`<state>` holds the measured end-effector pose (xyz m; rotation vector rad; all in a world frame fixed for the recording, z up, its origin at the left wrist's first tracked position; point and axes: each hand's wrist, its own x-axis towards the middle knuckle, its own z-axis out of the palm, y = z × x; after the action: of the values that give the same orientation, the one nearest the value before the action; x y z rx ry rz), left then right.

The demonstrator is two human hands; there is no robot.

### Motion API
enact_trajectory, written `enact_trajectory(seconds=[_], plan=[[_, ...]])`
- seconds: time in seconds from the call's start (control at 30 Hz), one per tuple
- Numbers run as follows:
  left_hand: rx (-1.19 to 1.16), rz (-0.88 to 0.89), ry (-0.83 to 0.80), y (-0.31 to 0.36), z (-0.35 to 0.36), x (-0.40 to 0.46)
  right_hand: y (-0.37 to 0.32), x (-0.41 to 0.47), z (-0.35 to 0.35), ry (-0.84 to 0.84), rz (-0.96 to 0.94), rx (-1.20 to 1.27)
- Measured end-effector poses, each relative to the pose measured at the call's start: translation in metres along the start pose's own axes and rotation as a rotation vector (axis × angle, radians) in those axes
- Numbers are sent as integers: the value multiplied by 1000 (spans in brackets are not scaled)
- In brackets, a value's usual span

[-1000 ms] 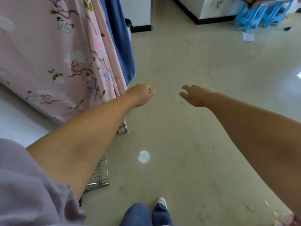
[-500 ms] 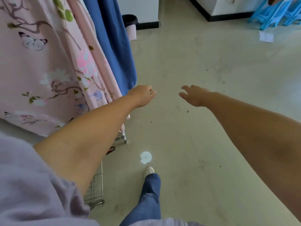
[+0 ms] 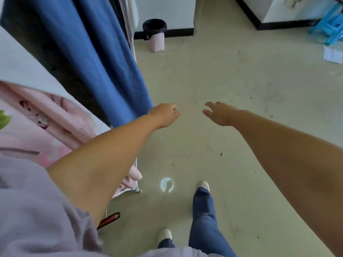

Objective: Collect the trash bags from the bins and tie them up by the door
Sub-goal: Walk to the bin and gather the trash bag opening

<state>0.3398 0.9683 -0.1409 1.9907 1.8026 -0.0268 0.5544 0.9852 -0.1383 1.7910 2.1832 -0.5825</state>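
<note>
- Both arms are reaching out forward over the floor [image 3: 232, 75], and neither one is carrying anything.
- The left hand [image 3: 164, 115] is curling into a loose fist with nothing inside it, hanging just beside the edge of the blue sheet [image 3: 104, 58].
- The right hand [image 3: 220, 113] is hanging with its fingers spread and relaxed, a small gap from the left one.
- The pink bin [image 3: 156, 37] is sitting on the floor up ahead against the white wall, with the black trash bag [image 3: 154, 26] lining it and folding over the rim, well apart from both hands.
- The pink flowery sheet [image 3: 42, 125] is hanging on the left, next to the blue one.
- Blue stools [image 3: 329, 27] are standing at the far right, with a piece of paper [image 3: 333, 54] lying near them.
</note>
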Motion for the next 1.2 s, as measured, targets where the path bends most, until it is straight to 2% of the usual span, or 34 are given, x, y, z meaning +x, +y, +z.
enact_trajectory(seconds=[0.27,0.53,1.0,1.2], plan=[[-110,-158,33,3,-40,153,48,160,-89,-35,-132,-99],[-108,-204,85,4,-89,304,85,308,-163,-8,-175,-145],[-104,-209,-10,-70,-229,626,84,621,-327,-31,-149,-90],[-108,-235,28,-96,-278,765,96,762,-389,-22,-163,-89]])
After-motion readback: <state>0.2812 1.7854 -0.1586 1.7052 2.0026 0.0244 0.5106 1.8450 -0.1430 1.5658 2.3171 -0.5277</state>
